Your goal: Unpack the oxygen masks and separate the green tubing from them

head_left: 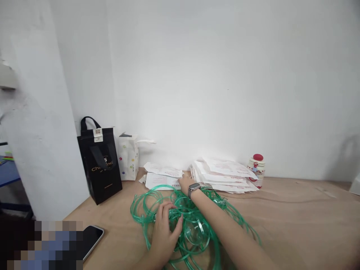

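Left hand [164, 236] on green tubing [143, 210] (strands untraceable)

The left hand [164, 234] touches a tangle of clear green plastic tubing [146, 210] on the wooden tabletop [295, 213]. The right hand [187, 183], with a smartwatch [193, 189], reaches over this tubing and is just beside some loose printed papers [161, 180]. Behind are a paper stack [225, 176], a black paper bag [99, 168], a white dotted bag [128, 159] and a red-capped bottle [257, 170].

Translucent green plastic tubing [194, 222] lies in a loose, tangled heap of overlapping coils on the wooden table [284, 221], its loops splayed wide and flat.
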Demonstrator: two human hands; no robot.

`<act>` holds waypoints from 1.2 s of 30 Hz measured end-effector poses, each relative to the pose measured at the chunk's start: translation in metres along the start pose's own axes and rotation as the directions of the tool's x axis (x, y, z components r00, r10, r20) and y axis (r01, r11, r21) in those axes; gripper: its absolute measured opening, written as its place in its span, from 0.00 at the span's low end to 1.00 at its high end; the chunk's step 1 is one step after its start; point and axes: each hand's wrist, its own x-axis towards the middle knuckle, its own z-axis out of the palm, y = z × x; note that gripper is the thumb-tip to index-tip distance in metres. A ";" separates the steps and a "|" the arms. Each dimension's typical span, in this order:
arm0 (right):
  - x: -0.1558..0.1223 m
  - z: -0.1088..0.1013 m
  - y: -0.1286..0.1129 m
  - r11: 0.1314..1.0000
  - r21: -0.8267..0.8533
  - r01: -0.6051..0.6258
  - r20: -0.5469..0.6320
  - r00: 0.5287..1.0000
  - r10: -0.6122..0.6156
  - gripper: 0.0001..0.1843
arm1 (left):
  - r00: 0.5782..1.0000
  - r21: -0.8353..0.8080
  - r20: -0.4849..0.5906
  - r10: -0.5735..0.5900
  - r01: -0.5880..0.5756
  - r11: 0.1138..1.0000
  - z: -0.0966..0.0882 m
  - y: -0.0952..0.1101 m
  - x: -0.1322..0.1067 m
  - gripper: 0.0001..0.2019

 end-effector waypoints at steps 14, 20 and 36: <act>0.014 0.020 -0.004 0.933 -0.345 -0.100 0.050 0.991 0.125 0.17 | 1.000 0.007 0.008 0.008 -0.008 1.000 -0.001 0.006 0.001 0.10; 0.021 0.026 -0.001 0.940 -0.330 -0.085 0.004 0.996 0.092 0.17 | 0.999 0.029 0.032 -0.008 0.007 1.000 -0.002 0.011 -0.002 0.10; 0.001 0.002 0.005 0.995 -0.005 -0.100 -0.444 0.892 0.087 0.11 | 0.958 0.180 0.286 -0.020 -0.033 0.983 -0.005 0.008 -0.003 0.32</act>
